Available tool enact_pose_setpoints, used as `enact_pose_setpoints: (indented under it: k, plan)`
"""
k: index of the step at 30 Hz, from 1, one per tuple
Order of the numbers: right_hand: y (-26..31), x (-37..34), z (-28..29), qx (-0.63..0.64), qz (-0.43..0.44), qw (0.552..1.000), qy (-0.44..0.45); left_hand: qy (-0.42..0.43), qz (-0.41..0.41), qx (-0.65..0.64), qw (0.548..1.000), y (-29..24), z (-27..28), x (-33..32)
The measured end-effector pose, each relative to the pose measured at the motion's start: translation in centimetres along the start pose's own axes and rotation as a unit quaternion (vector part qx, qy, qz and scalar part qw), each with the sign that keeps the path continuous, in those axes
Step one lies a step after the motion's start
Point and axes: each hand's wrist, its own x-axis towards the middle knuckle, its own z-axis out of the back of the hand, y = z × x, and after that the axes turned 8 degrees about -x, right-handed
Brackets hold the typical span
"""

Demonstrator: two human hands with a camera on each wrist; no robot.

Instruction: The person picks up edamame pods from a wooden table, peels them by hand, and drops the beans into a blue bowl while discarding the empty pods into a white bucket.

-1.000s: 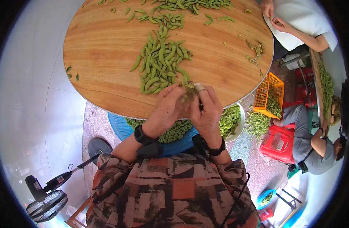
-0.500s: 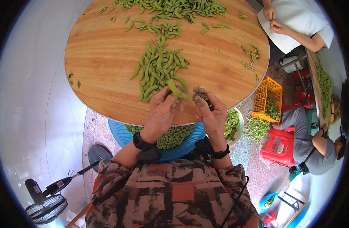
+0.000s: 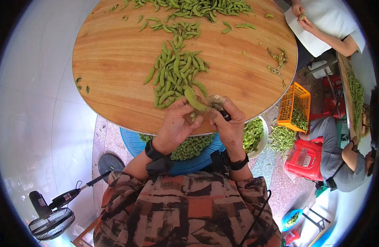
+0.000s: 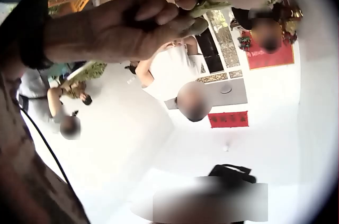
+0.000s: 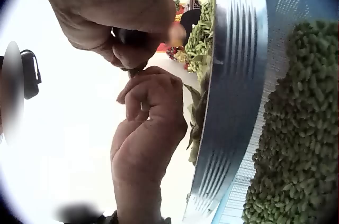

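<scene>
Over the near edge of the table, my left hand (image 3: 177,123) pinches a plump green soybean pod (image 3: 192,99). A few loose pale-green beans (image 3: 192,116) show at its fingers. My right hand (image 3: 230,127) meets the pod's lower end with thumb and forefinger. A small black object (image 3: 225,115) is gripped in that hand, mostly hidden by the fingers, and I cannot tell what it is. The fingertips there look covered or stained. A pile of whole pods (image 3: 175,74) lies just beyond both hands. In the right wrist view the left hand (image 5: 151,123) has curled fingers.
Under the table edge sits a blue basket (image 3: 129,142) of shelled beans (image 3: 193,146). Beside it stands a pale bowl (image 3: 261,142) of green pods or husks. An orange crate (image 3: 294,107), a red stool (image 3: 302,158) and a fan (image 3: 53,222) surround the seat. Another person (image 3: 325,24) works at right.
One second ago the hands were together at a split pod with beans showing. Since then a whole pod has come into the left hand, and the right hand has moved in to its lower end.
</scene>
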Motion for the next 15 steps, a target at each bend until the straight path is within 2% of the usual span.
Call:
enact_pose_setpoints:
  k: [1, 3, 6, 7, 9, 10, 11, 12, 14, 15]
  plan:
    - [0.2, 0.1, 0.1, -0.016, 0.026, 0.999, 0.014, -0.001, 0.000, 0.000, 1.000, -0.1, 0.0, -0.1]
    - [0.2, 0.2, 0.4, -0.032, 0.053, 0.998, 0.029, -0.065, 0.083, -0.062, 0.993, -0.5, -0.5, -0.4]
    - [0.1, 0.2, 1.1, -0.074, 0.080, 0.992, 0.059, -0.036, 0.107, -0.022, 0.993, -1.1, -0.7, -0.6]
    - [0.1, 0.2, 1.3, -0.086, 0.091, 0.990, 0.069, -0.037, 0.108, -0.022, 0.993, -1.0, -0.3, -0.4]
    - [-0.1, -0.1, 1.1, -0.098, 0.100, 0.987, 0.079, 0.036, 0.109, 0.069, 0.991, -0.6, -0.2, -0.1]
    - [-0.2, -0.3, 0.5, -0.076, 0.132, 0.985, 0.078, 0.035, 0.109, 0.068, 0.991, -0.5, -0.8, -0.4]
    - [-0.4, -0.4, 0.1, -0.053, 0.166, 0.982, 0.077, -0.009, 0.086, 0.049, 0.995, -0.4, -1.7, -0.8]
    - [-0.5, -0.4, 0.3, -0.051, 0.164, 0.982, 0.077, -0.055, 0.065, 0.031, 0.996, -0.5, -2.5, -1.2]
    - [-0.5, 0.1, 1.0, -0.153, 0.198, 0.966, 0.070, -0.031, 0.063, 0.050, 0.996, -0.1, -1.4, -0.7]
    - [-0.6, 0.1, 1.1, -0.154, 0.198, 0.965, 0.071, -0.005, 0.062, 0.067, 0.996, -0.1, -1.4, -0.4]
